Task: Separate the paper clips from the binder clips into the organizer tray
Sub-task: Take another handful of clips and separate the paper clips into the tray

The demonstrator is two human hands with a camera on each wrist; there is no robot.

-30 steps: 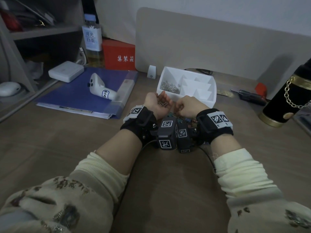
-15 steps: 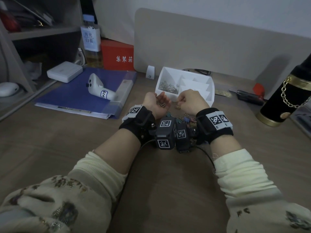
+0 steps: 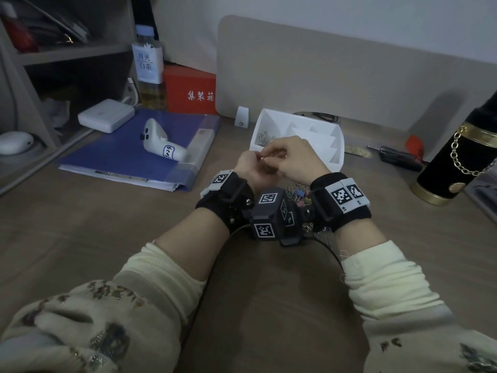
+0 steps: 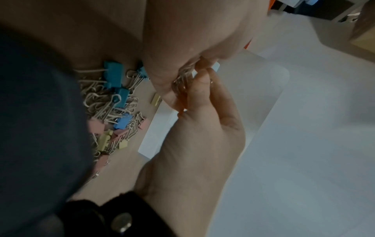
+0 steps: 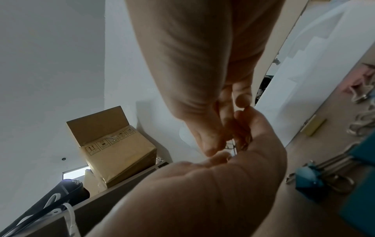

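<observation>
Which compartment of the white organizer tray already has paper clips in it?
The large leftmost compartment of the organizer tray holds paper clips; the smaller stepped compartments to its right show nothing inside.

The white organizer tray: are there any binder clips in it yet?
No: the organizer tray holds only silvery paper clips in its leftmost compartment.

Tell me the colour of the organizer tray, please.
The organizer tray is white; the head view shows it best.

Left hand [image 3: 251, 166]: raised, palm up, fingers cupped around paper clips [image 4: 182, 77].
Right hand [image 3: 298, 157]: touching the left, fingertips [image 4: 201, 64] pinching into that palm.
</observation>
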